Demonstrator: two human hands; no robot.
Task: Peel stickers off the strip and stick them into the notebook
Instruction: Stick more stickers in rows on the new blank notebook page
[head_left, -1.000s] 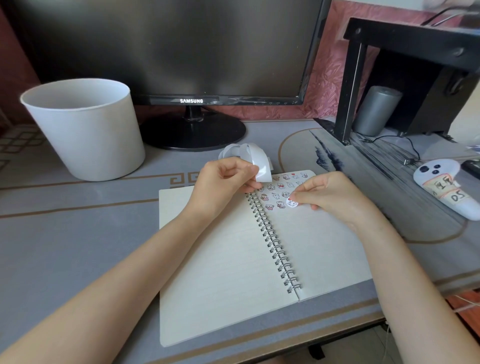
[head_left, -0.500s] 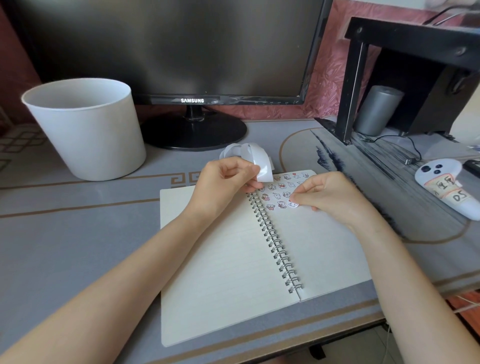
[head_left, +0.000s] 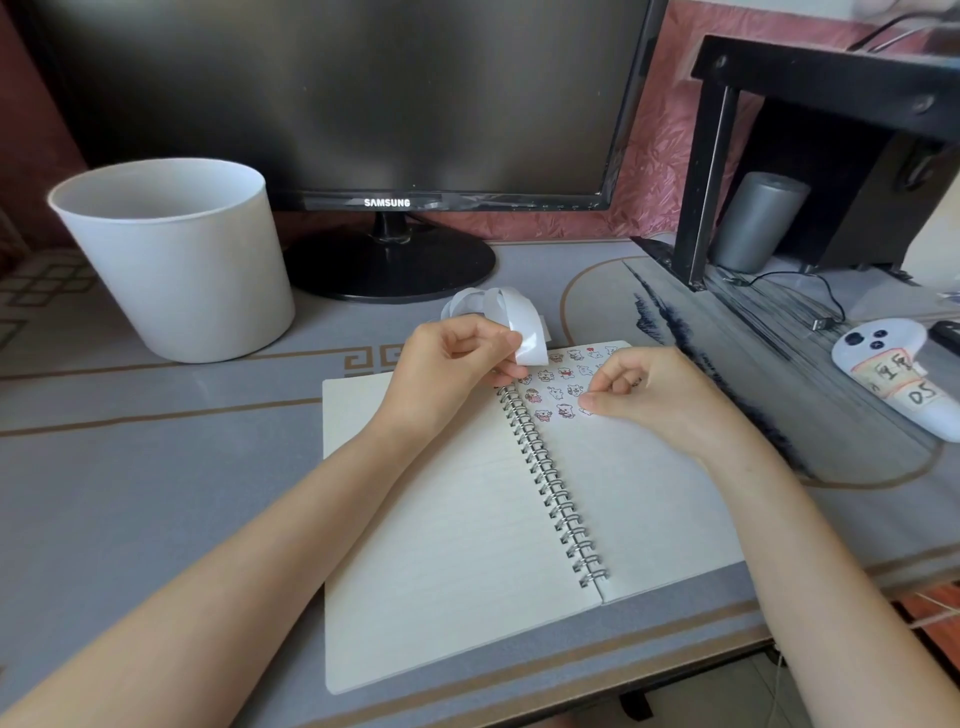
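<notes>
White strip (head_left: 527, 335) — at notebook (head_left: 447, 519) edge

Curled white strip (head_left: 525, 332), open spiral notebook (head_left: 457, 519)

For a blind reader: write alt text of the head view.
The left hand pinches a sticker strip above an open notebook; the right hand presses a sticker onto its right page. A white bin and monitor stand behind.

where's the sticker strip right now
Head view, centre: the sticker strip is pinched in the left hand, curling over the notebook's top edge, before the monitor base.
</notes>
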